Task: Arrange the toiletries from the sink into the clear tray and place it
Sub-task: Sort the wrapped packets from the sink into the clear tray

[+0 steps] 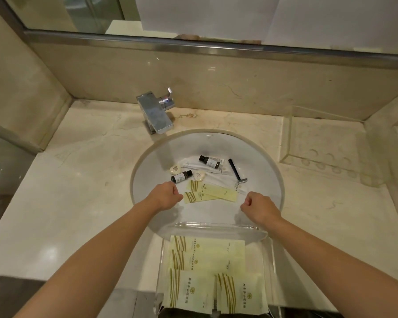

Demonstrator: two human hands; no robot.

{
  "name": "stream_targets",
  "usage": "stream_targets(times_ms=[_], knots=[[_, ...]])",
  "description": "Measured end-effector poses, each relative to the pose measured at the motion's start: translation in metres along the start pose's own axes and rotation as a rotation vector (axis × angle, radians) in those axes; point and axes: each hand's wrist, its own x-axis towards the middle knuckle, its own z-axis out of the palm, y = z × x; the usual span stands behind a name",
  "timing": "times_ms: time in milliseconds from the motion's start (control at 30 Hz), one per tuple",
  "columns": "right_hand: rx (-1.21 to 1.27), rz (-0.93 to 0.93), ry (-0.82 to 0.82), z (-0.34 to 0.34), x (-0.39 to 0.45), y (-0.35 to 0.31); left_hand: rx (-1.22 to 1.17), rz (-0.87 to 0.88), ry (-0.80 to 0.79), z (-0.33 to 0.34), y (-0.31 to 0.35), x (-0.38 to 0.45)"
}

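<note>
**Toiletries in basin, tray at near edge, both hands empty**

Sink (145, 171): round white basin set in a marble counter (55, 180), chrome tap (155, 113) at its far rim.

In the basin, far to near: white sachet (193, 165) with a dark-capped small bottle (209, 161) lying across it; black razor (237, 172) to the right, head toward the viewer; round soap (175, 170); second small bottle (181, 176) on its side; second soap (199, 176); two pale yellow packets (213, 191), overlapping, nearest the hands.

Clear tray (216, 228): straddles the near rim of the basin, close under the forearms, behind both hands. Holds four yellow packets: two long ones (207, 247) stacked at the far end, two shorter ones (189, 292) side by side at the near end.

Left hand (163, 196): over the basin's left part, fingers curled loosely inward, holding nothing; knuckles just beside the left end of the loose yellow packets, second bottle just beyond.

Right hand (260, 207): over the basin's right near part, fingers curled in, holding nothing; just right of the packets' right end, razor head a little beyond it.

Second clear tray (326, 145): on the counter at far right, well apart from both hands
</note>
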Motion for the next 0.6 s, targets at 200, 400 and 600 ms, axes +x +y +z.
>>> stream_targets(times_ms=[200,400,600], knots=[[-0.018,0.009,-0.188,0.011,0.028,0.004,0.134,-0.032,-0.139,0.017,-0.007,0.039],[-0.16,-0.054,-0.292,0.028,0.055,-0.001,0.177,-0.017,-0.137,0.046,-0.011,0.074],[-0.261,-0.063,-0.23,0.046,0.087,-0.008,0.212,-0.046,-0.092,0.062,-0.008,0.093]])
